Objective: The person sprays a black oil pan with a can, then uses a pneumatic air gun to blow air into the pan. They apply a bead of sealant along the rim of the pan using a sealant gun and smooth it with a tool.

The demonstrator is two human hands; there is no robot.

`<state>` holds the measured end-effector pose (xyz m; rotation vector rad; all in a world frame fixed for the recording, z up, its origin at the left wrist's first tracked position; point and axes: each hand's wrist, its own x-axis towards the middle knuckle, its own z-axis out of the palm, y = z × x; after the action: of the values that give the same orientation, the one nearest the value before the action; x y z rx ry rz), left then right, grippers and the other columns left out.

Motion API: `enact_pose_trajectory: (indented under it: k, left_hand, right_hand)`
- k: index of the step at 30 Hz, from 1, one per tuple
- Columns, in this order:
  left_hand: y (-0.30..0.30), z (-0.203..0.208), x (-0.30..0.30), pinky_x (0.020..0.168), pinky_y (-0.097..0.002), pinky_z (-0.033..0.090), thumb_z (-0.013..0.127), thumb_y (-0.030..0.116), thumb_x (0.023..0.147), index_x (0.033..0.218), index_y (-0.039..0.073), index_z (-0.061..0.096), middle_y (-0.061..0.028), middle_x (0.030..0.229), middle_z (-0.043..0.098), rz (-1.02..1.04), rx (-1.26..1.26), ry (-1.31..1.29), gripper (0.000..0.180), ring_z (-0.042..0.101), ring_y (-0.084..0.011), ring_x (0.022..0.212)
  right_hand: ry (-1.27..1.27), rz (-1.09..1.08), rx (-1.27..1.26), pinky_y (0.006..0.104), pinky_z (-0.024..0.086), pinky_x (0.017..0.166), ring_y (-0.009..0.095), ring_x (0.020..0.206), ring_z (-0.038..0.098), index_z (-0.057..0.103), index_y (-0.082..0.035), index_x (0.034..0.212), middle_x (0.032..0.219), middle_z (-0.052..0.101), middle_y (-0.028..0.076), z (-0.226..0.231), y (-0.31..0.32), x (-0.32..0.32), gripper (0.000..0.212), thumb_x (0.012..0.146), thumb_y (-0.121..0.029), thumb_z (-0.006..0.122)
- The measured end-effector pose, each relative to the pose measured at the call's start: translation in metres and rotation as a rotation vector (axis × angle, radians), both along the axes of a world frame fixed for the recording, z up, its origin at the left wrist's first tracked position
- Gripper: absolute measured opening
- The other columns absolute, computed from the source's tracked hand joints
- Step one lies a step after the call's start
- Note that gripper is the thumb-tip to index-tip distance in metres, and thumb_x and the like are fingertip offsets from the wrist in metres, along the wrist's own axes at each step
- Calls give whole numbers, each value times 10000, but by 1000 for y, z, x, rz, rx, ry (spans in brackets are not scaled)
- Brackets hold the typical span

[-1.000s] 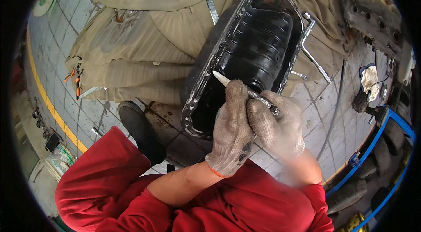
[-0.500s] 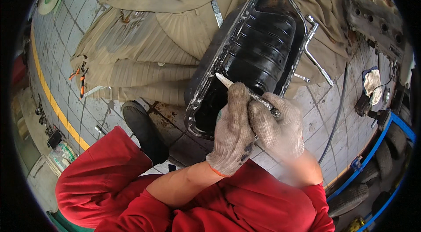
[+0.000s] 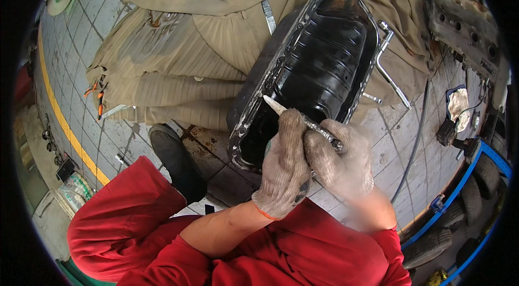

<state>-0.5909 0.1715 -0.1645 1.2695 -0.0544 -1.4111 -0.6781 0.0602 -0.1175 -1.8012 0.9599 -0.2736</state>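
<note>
A black oil pan (image 3: 324, 59) lies open side up, tilted diagonally before me, its rim smeared with shiny grey-black patches. Both gloved hands are closed round a crumpled dark-and-silver tube (image 3: 323, 130) with a white pointed nozzle (image 3: 274, 104). My left hand (image 3: 285, 162) grips it just behind the nozzle; my right hand (image 3: 340, 156) is wrapped round its rear part. The nozzle tip points up-left, close to the pan's left rim; whether it touches cannot be made out. Most of the tube is hidden by my fingers, and my hands cover the pan's near right corner.
Under the pan spreads a tan cloth (image 3: 184, 86). A metal socket wrench (image 3: 386, 64) lies right of the pan, orange-handled pliers (image 3: 100, 103) at the left. An engine cylinder head (image 3: 465, 32) stands far right, with a blue frame (image 3: 459, 186) and tyres nearer. My shoe (image 3: 175, 162) is beside the pan.
The nozzle and both hands have shifted slightly toward me and a little left, along the pan's left rim. The grip on the tube stays the same, and the pan has not moved.
</note>
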Motion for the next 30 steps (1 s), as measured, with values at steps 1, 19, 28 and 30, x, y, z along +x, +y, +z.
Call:
enact_pose_trajectory:
  k: [1,19,28,30]
  left_hand:
    - [0,1,0,1025,-353,526,421,233,1178,1312,68,511,-70,1169,568,-20,5,-42,230,611,-208,1076]
    - [-6,3,2,867,-306,504,545,406,1161,1259,1,645,-50,1061,652,171,-46,198,428,572,-125,964]
    - [4,-12,-15,986,-315,522,581,321,1150,1400,-23,606,-108,1254,689,86,-113,-225,426,651,-192,1133]
    - [3,-7,-8,981,-330,523,589,275,1136,1384,-18,596,-114,1233,675,-13,-93,-289,383,652,-215,1122]
  right_hand:
    - [3,3,-19,441,458,494,417,542,610,671,-15,791,605,573,185,0,0,0,225,905,-157,803]
    - [-29,29,-159,427,437,484,340,494,588,685,-12,815,600,553,132,-8,2,-2,172,875,-99,820]
    - [-47,4,-119,416,429,471,344,479,580,680,-12,801,577,545,129,-11,4,-3,173,878,-86,818]
    - [-48,5,-117,417,429,471,345,480,585,679,-13,798,575,544,129,-10,4,-4,175,872,-84,820]
